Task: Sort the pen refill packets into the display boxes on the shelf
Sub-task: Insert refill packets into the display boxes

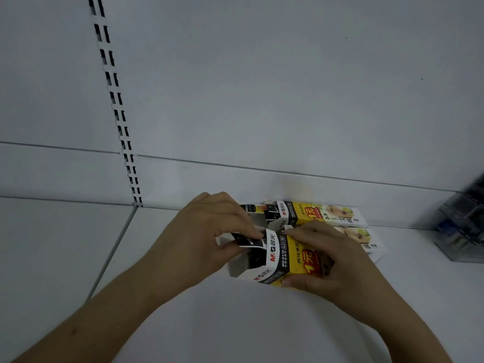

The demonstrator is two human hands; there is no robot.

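A yellow, black and white refill display box lies on its side on the white shelf, its open end facing left. My right hand grips the box body from the right, thumb underneath. My left hand pinches the black-and-white flap at the box's open end. Behind it, a second box of the same kind lies against the shelf's back panel, and a third box shows partly behind my right hand. No loose packets are plainly visible.
A clear plastic container with dark contents stands at the right edge of the shelf. A slotted upright runs down the back panel at left, with a shelf seam below it.
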